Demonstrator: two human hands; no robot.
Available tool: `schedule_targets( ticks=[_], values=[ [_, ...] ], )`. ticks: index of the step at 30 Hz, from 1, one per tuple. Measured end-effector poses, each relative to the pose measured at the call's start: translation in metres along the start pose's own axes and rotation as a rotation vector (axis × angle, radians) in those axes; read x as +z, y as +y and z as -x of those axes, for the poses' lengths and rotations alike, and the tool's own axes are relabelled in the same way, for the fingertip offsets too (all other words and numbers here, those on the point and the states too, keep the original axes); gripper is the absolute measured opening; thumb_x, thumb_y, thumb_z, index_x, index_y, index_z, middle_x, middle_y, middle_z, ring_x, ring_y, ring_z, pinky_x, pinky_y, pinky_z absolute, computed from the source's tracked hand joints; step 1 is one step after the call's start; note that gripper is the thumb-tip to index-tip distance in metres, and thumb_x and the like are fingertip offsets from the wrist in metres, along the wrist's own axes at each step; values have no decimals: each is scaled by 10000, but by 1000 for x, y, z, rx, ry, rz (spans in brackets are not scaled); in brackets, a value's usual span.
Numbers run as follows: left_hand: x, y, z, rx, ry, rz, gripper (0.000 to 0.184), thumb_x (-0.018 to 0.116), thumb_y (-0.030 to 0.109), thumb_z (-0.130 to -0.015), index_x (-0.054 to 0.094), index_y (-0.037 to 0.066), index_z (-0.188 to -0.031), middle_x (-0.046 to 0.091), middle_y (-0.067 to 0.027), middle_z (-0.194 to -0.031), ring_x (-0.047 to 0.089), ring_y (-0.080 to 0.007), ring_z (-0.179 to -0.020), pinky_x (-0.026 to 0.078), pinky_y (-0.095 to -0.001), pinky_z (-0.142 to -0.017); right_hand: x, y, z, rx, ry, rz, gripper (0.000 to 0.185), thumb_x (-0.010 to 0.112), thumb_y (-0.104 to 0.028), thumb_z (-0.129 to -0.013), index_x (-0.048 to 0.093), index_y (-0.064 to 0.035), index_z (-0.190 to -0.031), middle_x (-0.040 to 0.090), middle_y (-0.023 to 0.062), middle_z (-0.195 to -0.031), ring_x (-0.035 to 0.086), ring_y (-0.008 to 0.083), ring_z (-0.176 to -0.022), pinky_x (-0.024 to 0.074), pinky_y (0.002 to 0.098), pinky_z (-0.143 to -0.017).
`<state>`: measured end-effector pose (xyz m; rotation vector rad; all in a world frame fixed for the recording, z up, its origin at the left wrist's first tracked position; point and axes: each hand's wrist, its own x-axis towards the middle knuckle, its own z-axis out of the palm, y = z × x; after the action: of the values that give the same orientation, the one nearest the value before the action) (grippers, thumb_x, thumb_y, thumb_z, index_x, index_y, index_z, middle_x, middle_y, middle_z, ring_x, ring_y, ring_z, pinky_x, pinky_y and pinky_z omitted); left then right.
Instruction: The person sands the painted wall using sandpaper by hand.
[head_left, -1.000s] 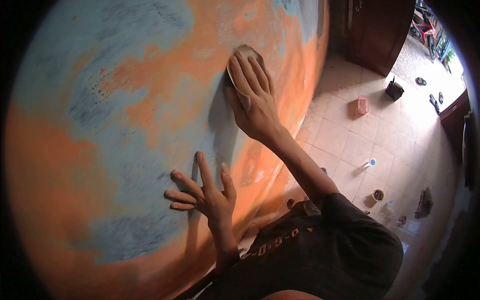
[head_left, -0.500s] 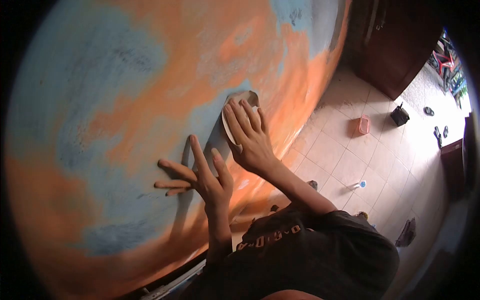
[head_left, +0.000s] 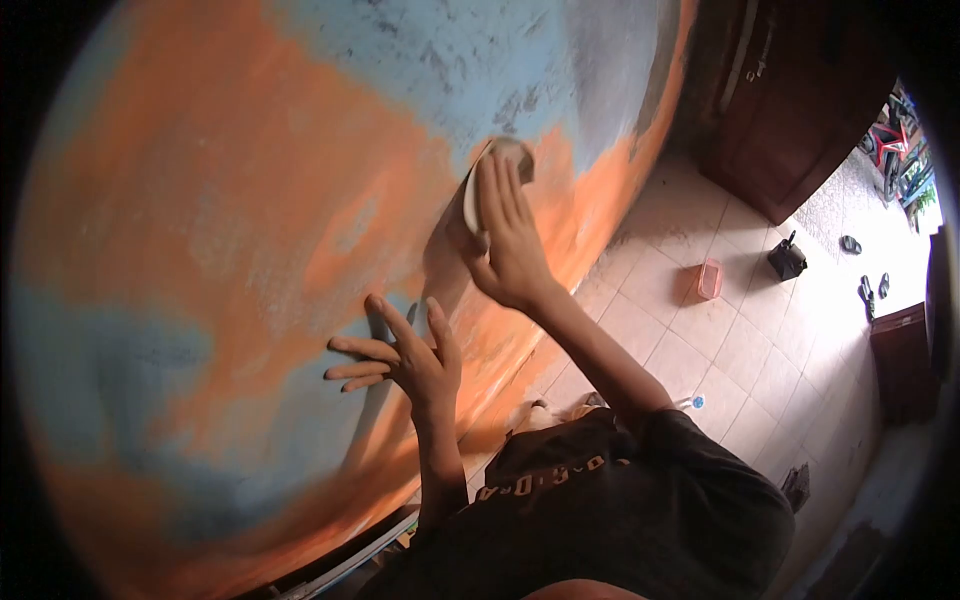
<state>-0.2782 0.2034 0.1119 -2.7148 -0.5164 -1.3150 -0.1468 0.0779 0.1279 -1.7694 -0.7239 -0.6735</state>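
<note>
A wall [head_left: 290,190] painted in patches of orange and pale blue fills the left and middle of the view. My right hand [head_left: 515,245] presses a pale sheet of sandpaper [head_left: 474,200] against it, fingers together and thumb at the sheet's lower edge. The sheet's far end curls up past my fingertips, and its face against the wall is hidden. Lower and to the left, my left hand [head_left: 410,360] is spread open, its fingertips at or just off the wall, holding nothing.
On the tiled floor [head_left: 690,320] to the right are a pink plastic basket [head_left: 709,279], a black bag-like item [head_left: 787,260] and a small blue-topped container [head_left: 695,402]. Dark red doors [head_left: 800,110] stand at an opening with footwear [head_left: 868,290] beyond.
My right hand has slid the sandpaper upward along the wall, away from my left hand. My left hand stays spread. The view has shifted across the wall's painted patches.
</note>
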Motion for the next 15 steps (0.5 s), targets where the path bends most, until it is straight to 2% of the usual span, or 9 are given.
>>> schedule_targets(
  ticks=[1, 4, 6, 7, 8, 10, 12, 14, 15],
  values=[
    [2, 9, -10, 28, 11, -40, 820, 545, 433, -956, 127, 76, -1566, -213, -340, -1537, -410, -588, -1267, -293, -731, -856, -9, 4, -18, 42, 3, -17, 783, 528, -273, -891, 185, 73, -1504, 178, 290, -1564, 114, 493, -1454, 120, 570, -1171],
    [20, 30, -33, -37, 27, -18, 845, 543, 439, -957, 92, 63, -1565, -183, -352, -1541, -420, -586, -1259, -273, -736, -870, 2, 24, -13, -31, -19, -39, 808, 500, -322, -892, 168, 96, -1498, 150, 332, -1554, 90, 525, -1445, 113, 573, -1172],
    [6, 65, -72, -15, 19, -2, 844, 535, 452, -959, 110, 37, -1558, -80, -396, -1537, -454, -588, -1224, -239, -764, -866, -1, 19, -13, 46, -109, -12, 870, 490, -407, -890, 147, 121, -1491, 124, 347, -1554, 58, 535, -1446, 96, 576, -1175],
    [0, 77, -79, -4, -32, -47, 836, 549, 422, -957, 117, 31, -1556, 1, -414, -1523, -331, -598, -1299, -183, -758, -924, -10, 21, -26, 23, -124, 13, 866, 493, -345, -871, 116, 121, -1497, 100, 351, -1557, 27, 521, -1454, 71, 563, -1181],
    [-30, 36, -18, -44, -39, -72, 828, 563, 392, -955, 125, 25, -1555, 82, -432, -1508, -207, -607, -1373, -127, -752, -982, 4, -15, 30, -64, -159, 58, 868, 496, -283, -853, 85, 120, -1503, 77, 354, -1561, -4, 506, -1461, 47, 550, -1187],
    [-32, 28, -14, -32, -67, 173, 810, 591, 299, -946, 132, 23, -1553, 235, -428, -1454, 183, -546, -1405, 10, -670, -1084, -18, -8, -11, -108, -68, 32, 865, 492, -287, -861, 80, 119, -1504, 64, 354, -1563, -9, 498, -1464, 37, 544, -1187],
    [-36, 27, -19, 84, -7, 187, 798, 603, 232, -938, 139, 23, -1552, 289, -399, -1438, 420, -466, -1300, 91, -590, -1121, -30, -11, -45, -143, 13, -9, 861, 487, -291, -869, 75, 117, -1505, 52, 353, -1565, -13, 490, -1468, 26, 539, -1187],
    [-44, 33, -22, 40, -49, 174, 772, 594, 236, -943, 167, 9, -1545, 302, -404, -1427, 390, -493, -1314, 80, -607, -1115, -36, -17, -61, -122, 91, 16, 984, 581, -313, -749, 115, 136, -1491, 96, 344, -1563, 11, 521, -1456, 35, 571, -1181],
    [-47, 37, -27, 27, 7, 91, 757, 589, 234, -946, 182, 1, -1540, 307, -399, -1426, 389, -500, -1310, 96, -611, -1113, -22, -15, -51, -193, 119, 14, 946, 569, -357, -801, 142, 134, -1488, 111, 344, -1561, 32, 523, -1454, 46, 580, -1177]
  ],
)
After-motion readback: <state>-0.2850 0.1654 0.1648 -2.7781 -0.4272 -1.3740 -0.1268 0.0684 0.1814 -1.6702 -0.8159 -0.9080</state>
